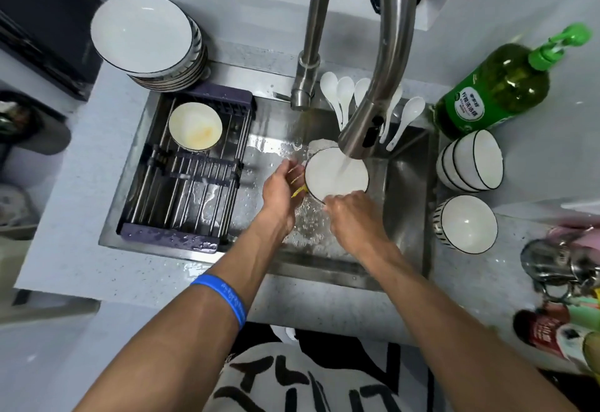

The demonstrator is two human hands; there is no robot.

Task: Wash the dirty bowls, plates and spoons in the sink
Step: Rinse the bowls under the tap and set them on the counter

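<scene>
A white bowl with a dark rim is held under running water from the faucet over the steel sink. My left hand is at the bowl's left side, with a yellow sponge showing between its fingers and the bowl. My right hand grips the bowl's near rim. A stained bowl sits on the dark drying rack across the sink's left half. Several white spoons lean at the sink's back edge.
A stack of plates stands at the back left on the counter. Right of the sink are nested bowls, a single bowl and a green soap bottle. Metal utensils and bottles crowd the right edge.
</scene>
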